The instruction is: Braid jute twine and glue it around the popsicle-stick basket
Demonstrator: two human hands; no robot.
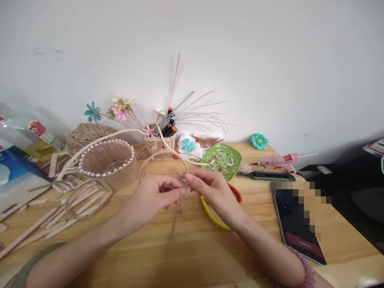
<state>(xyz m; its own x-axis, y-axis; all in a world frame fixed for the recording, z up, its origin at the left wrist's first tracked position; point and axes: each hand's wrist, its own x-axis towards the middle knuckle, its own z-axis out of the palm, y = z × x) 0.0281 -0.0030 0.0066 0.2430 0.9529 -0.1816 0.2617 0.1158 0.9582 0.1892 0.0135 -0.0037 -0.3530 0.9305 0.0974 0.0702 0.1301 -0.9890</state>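
My left hand [151,198], with a ring on one finger, pinches thin brown twine [174,228] in front of me. Beside it, my right hand [211,188] is closed on a pale, bendy strip [169,145], thumb and fingertips pressed together where the twine meets it. A twine-covered end [187,170] pokes up above the right thumb. Loose twine ends dangle below the fingers. Behind my right wrist lie scissors [213,216] with yellow and red handles, partly hidden. The exact crossing of twine and strip is covered by my fingertips.
To the left stand a pearl-rimmed wooden basket [123,172], a twine ball [90,136] and scattered craft sticks [57,228]. Behind are a pot of pens [160,145] and a green dish [235,156]. A utility knife [270,176], pink glue gun [277,161] and tablet [295,224] lie right.
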